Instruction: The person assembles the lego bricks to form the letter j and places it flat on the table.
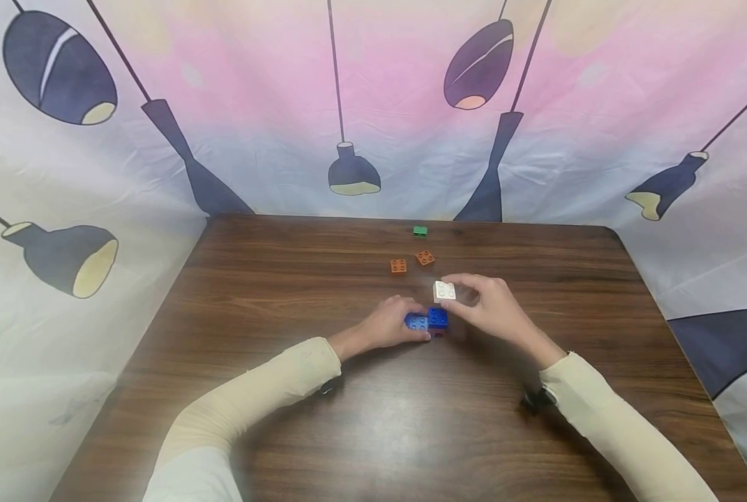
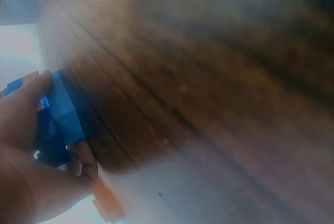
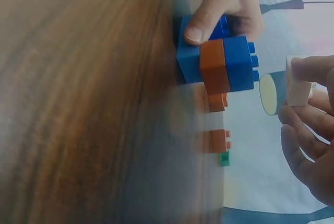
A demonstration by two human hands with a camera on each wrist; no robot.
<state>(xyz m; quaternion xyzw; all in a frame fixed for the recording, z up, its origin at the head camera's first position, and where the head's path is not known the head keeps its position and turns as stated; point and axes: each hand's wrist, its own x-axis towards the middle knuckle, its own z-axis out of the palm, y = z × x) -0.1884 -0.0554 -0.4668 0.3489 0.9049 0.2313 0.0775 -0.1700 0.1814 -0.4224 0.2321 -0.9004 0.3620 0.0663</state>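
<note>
My left hand grips a light blue brick at the bottom of a small stack on the table. In the right wrist view, an orange brick sits on that base brick, with a blue brick on top of it. Another blue brick, partly hidden by the left hand, is also in the stack. My right hand pinches a white brick between thumb and fingers. The white brick is held just above the stack, apart from it. In the left wrist view, the left fingers press the base brick's side.
Two loose orange bricks lie on the wooden table beyond the hands. A green brick lies farther back, near the table's far edge. A cloth printed with lamps hangs behind the table.
</note>
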